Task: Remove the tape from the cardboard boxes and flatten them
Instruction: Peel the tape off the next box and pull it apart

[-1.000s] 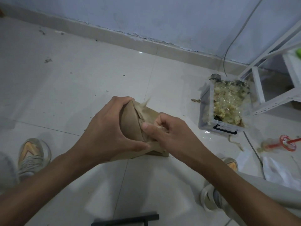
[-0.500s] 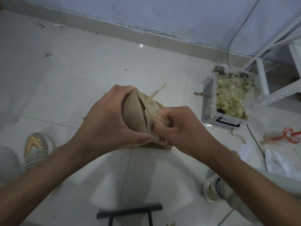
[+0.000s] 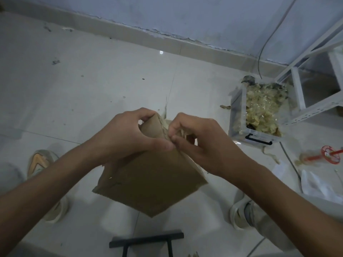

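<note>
I hold a small brown cardboard box [image 3: 150, 180] in the air over the tiled floor, one corner pointing down. My left hand [image 3: 126, 134] grips its upper left edge. My right hand [image 3: 194, 138] pinches a strip of clear tape [image 3: 165, 115] at the box's top seam, thumb and fingers closed on it; a frayed end of the tape sticks up between my hands. The far side of the box is hidden behind my hands.
A clear plastic bin [image 3: 239, 115] full of crumpled used tape stands at the right. White metal shelving [image 3: 315, 106] is behind it. A red-handled tool [image 3: 330, 154] and white cloth [image 3: 315, 186] lie at the right. My shoes [image 3: 40, 162] flank the box; a black stand [image 3: 146, 240] is below.
The box has been tipped up and toward me, showing a broad face. My right hand has shifted its pinch on the tape at the top seam.
</note>
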### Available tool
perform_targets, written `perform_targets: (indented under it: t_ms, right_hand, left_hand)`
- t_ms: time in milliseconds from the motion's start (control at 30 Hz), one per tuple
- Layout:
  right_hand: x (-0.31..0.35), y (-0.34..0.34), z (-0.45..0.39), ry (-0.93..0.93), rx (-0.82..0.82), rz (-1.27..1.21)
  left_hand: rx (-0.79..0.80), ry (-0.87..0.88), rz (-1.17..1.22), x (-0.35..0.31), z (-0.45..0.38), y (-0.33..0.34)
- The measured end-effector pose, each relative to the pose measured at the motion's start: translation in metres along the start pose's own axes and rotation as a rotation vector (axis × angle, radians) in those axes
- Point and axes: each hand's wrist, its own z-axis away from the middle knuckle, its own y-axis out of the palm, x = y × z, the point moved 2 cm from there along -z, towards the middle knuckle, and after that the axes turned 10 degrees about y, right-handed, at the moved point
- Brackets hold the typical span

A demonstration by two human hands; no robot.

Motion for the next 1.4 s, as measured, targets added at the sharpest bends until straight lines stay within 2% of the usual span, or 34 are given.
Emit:
perform_targets:
  t_ms: [100, 200, 267, 367, 533, 633, 767, 1000, 1400]
  right_hand:
    - [-0.003, -0.003, 0.003, -0.023, 0.111, 0.077]
    - [-0.002, -0.012, 0.011, -0.004, 0.273, -0.024]
    - [0.004, -0.013, 0.017, -0.005, 0.321, -0.053]
    - [0.011, -0.015, 0.02, 0.049, 0.294, -0.209]
    - [0.024, -0.028, 0.023, 0.1, 0.279, -0.416]
    - [0.033, -0.036, 0.02, 0.164, 0.234, -0.437]
    - [0.047, -0.049, 0.011, 0.113, 0.075, -0.421]
    - [0.054, -0.067, -0.007, 0.107, 0.301, -0.447]
    - [0.05, -0.076, -0.048, -0.061, 0.158, -0.577]
  left_hand:
    - [0.081, -0.03, 0.059, 0.003, 0.002, 0.004]
    - [0.124, -0.039, 0.096, 0.001, 0.005, 0.008]
    - [0.135, -0.043, 0.123, 0.001, 0.009, 0.006]
    - [0.154, -0.019, 0.234, -0.003, 0.016, 0.002]
    - [0.121, 0.024, 0.275, -0.019, 0.021, -0.006]
    - [0.108, 0.053, 0.288, -0.029, 0.025, -0.014]
    - [0.088, 0.049, 0.258, -0.041, 0.024, -0.03]
    - [0.177, 0.107, 0.118, -0.067, 0.002, -0.063]
    - [0.235, 0.089, 0.379, -0.059, -0.043, -0.08]
